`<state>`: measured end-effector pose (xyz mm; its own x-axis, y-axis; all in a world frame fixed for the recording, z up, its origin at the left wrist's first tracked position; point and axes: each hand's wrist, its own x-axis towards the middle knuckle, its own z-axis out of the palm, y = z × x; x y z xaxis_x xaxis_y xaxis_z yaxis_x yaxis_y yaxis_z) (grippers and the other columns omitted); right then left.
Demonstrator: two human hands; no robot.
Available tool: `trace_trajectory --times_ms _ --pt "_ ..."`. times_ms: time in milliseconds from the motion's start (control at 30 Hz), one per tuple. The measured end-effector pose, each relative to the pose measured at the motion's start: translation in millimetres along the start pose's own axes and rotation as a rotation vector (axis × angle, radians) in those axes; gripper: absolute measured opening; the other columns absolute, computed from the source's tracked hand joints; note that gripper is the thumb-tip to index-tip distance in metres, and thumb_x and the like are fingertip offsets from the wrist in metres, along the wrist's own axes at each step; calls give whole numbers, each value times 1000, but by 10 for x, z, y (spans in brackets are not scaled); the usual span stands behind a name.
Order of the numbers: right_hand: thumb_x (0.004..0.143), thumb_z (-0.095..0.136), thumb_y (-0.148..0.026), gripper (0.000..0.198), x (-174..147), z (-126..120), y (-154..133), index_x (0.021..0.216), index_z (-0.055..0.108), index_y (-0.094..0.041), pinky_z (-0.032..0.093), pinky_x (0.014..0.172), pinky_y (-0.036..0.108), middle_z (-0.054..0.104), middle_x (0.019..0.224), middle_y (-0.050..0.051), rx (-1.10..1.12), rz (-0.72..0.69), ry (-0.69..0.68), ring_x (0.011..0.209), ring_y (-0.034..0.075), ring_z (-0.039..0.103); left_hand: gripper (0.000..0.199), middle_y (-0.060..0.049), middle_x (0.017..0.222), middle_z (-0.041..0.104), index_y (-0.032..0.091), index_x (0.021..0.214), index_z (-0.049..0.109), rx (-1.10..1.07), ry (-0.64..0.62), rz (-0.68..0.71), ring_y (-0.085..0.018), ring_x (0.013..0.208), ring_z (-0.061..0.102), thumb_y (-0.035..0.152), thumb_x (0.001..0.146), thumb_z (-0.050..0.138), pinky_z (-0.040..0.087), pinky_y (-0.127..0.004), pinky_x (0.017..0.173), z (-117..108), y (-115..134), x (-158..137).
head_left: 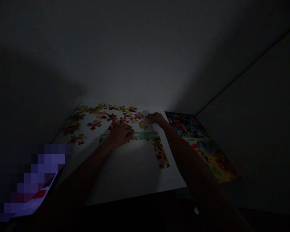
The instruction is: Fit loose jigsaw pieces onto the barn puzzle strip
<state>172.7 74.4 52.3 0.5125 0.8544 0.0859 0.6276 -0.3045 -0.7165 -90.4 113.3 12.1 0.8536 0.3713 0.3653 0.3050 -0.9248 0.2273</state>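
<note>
My left hand (pixel 120 134) lies palm down over a joined blue-green strip of jigsaw puzzle (pixel 145 135), its fingers loosely bent and a little apart. Loose red puzzle pieces (pixel 113 125) lie just beyond its knuckles. Farther right, my right hand (pixel 157 118) is pinched closed on a small puzzle piece (pixel 148 117), near the far edge of the white table. From the strip's right end, a joined brown-spotted column (pixel 160 153) runs toward me. In the dim light, the held piece's picture is hard to make out.
Many loose puzzle pieces (pixel 94 124) are scattered across the far and left parts of the white table (pixel 130 170). Two colourful picture sheets (pixel 207 151) lie at the right, partly behind my right forearm. A wall (pixel 125 58) rises behind the table. A bright purple, pixelated object (pixel 38 187) stands at lower left.
</note>
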Motion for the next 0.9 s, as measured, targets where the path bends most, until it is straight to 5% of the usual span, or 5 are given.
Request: trace_trajectory --times_ms 200,333,433,633,900 --pt "83 58 -46 29 -1048 -537 294 78 58 -18 47 63 28 63 72 3 159 24 142 66 15 57 32 -3 113 70 24 104 71 22 -37 0 -23 110 59 35 97 42 44 -41 98 -6 51 -28" --pt "81 63 -50 37 -2218 -688 540 101 60 -19 47 61 26 65 76 1 313 72 -74 69 16 60 34 -5 118 67 24 111 69 57 -69 -49 -24 113 59 35 97 40 44 -44 98 16 88 -38" --pt "79 69 -48 38 -2773 -662 640 101 57 -20 48 61 26 67 79 2 343 146 -60 72 17 62 35 -7 121 66 22 115 68 80 -71 -40 -25 114 58 34 97 40 44 -44 100 41 143 -52" --pt "86 62 -44 28 -2965 -540 606 100 62 -20 50 68 29 68 87 3 255 155 -53 78 18 63 33 -10 129 60 21 118 67 35 -30 53 -26 125 51 29 96 42 40 -46 107 79 447 -98" --pt "94 52 -32 24 -3009 -276 618 108 68 -21 50 83 38 67 101 10 -112 -46 189 96 24 61 32 -9 128 63 22 125 61 -229 -32 462 -21 122 56 25 100 43 45 -39 104 278 1287 -167"
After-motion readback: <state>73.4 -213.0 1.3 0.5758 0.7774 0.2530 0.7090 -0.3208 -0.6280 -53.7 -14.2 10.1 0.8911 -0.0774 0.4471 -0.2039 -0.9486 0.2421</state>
